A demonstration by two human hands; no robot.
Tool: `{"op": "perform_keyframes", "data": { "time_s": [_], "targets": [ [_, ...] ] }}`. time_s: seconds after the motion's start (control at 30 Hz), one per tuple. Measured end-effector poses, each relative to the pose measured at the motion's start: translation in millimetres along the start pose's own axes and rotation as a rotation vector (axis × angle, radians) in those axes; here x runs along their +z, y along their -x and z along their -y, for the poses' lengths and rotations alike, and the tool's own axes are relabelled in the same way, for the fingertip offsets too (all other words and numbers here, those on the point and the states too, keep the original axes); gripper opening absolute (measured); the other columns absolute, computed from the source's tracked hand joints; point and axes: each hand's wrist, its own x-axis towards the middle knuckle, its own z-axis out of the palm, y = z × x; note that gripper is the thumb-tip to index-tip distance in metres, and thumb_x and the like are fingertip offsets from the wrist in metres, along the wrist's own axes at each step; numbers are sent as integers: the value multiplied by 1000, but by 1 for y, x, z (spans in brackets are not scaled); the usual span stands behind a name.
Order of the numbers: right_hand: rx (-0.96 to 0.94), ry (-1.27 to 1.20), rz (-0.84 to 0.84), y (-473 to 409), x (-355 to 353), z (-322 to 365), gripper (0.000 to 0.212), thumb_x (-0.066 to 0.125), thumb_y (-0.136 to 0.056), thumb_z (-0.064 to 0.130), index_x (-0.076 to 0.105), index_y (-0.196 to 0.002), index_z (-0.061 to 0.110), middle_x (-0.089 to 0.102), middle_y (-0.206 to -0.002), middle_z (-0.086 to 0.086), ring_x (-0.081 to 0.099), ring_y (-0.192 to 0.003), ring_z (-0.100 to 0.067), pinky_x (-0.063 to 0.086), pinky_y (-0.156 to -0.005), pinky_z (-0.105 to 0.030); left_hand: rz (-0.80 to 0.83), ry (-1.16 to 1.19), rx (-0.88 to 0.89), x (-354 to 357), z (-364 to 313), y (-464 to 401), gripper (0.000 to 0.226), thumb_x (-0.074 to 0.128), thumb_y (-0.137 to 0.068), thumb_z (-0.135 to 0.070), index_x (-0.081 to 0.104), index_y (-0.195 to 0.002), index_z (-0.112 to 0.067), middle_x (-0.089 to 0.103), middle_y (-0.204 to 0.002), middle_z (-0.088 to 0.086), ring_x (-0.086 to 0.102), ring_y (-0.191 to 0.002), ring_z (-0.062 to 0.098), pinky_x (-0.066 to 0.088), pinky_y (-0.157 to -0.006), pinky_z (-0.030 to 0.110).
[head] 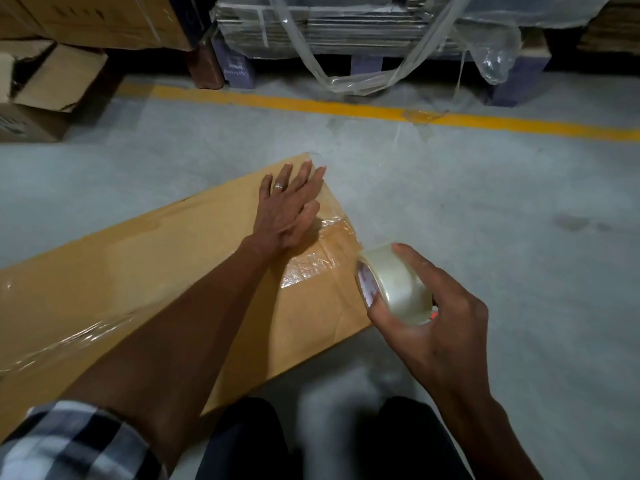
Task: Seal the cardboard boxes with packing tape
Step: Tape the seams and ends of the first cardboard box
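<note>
A long, flat brown cardboard box (145,265) lies on the grey floor, slanting from lower left to upper right. My left hand (289,206) presses flat on its far end, fingers straight, beside a strip of clear tape (308,268) stuck across the end seam. My right hand (433,317) grips a roll of clear packing tape (394,285) just off the box's right edge, thumb underneath and fingers over the top. Another shiny tape strip (69,341) runs across the box near the lower left.
A yellow floor line (346,107) crosses behind the box. Beyond it stand a pallet of wrapped flat cartons (346,26) with loose plastic straps, and open cardboard boxes (45,81) at the upper left. My dark-trousered knees (249,441) are at the bottom.
</note>
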Motion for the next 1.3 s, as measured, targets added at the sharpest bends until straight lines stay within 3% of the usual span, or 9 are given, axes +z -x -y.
{"op": "perform_keyframes", "data": {
  "time_s": [0.1,0.23,0.4,0.5,0.57,0.7,0.93,1.1,1.3],
  "targets": [
    [-23,42,23,11,-12,-6,58,94,-70,30,73,-124,23,67,-84,7,59,-73,-7,50,-70,-19,-13,29,-29,5,5,-6,69,15,-96,-45,4,-164,-35,6,-173,0,5,-158,29,3,-124,54],
    [-46,89,78,17,-26,-11,59,94,-69,32,74,-124,25,66,-79,7,59,-67,-6,51,-66,-22,-43,-17,-66,12,4,-10,69,41,-106,-32,4,-163,-36,5,-173,0,5,-158,28,4,-123,53],
    [-56,153,231,22,-40,-14,56,79,-70,41,66,-125,40,65,-78,10,65,-69,-14,57,-65,-34,-45,46,-81,12,6,-13,63,19,-105,-61,12,-163,-38,6,-173,-1,5,-158,25,4,-123,53],
    [-26,147,265,30,-48,-20,52,79,-70,39,66,-121,42,54,-73,28,61,-75,-7,44,-71,-8,-57,129,-112,6,-2,-8,78,1,-93,-71,18,-162,-39,9,-173,-3,5,-158,22,2,-123,50],
    [35,118,294,33,-47,-25,48,81,-72,38,67,-118,44,64,-78,23,62,-83,-5,40,-76,-4,-72,134,-116,3,-7,-5,83,-2,-89,-74,20,-161,-40,10,-173,-3,5,-158,22,2,-124,49],
    [92,117,368,37,-43,-29,45,66,-72,49,69,-118,48,70,-83,12,63,-80,-5,46,-76,-15,-61,129,-115,2,-6,-5,83,-2,-89,-74,21,-161,-40,10,-173,-2,5,-158,23,1,-123,50],
    [190,120,416,35,-39,-38,48,66,-71,47,68,-119,49,71,-84,10,65,-79,-7,55,-77,-32,-62,106,-109,5,-6,-6,82,1,-91,-76,22,-161,-40,8,-173,-1,4,-158,24,1,-124,51],
    [205,144,398,41,-30,-52,51,62,-69,54,70,-119,48,76,-98,9,69,-88,-7,56,-82,-34,-59,88,-106,8,-6,-7,86,3,-89,-81,21,-162,-38,6,-173,-1,4,-158,25,1,-124,54],
    [197,246,400,52,-19,-65,53,66,-75,56,64,-127,48,72,-97,7,69,-88,-15,55,-75,-32,-47,-42,-107,9,-12,-8,101,21,-74,-97,23,-159,-42,5,-173,3,5,-158,30,5,-122,55]
  ]
}}
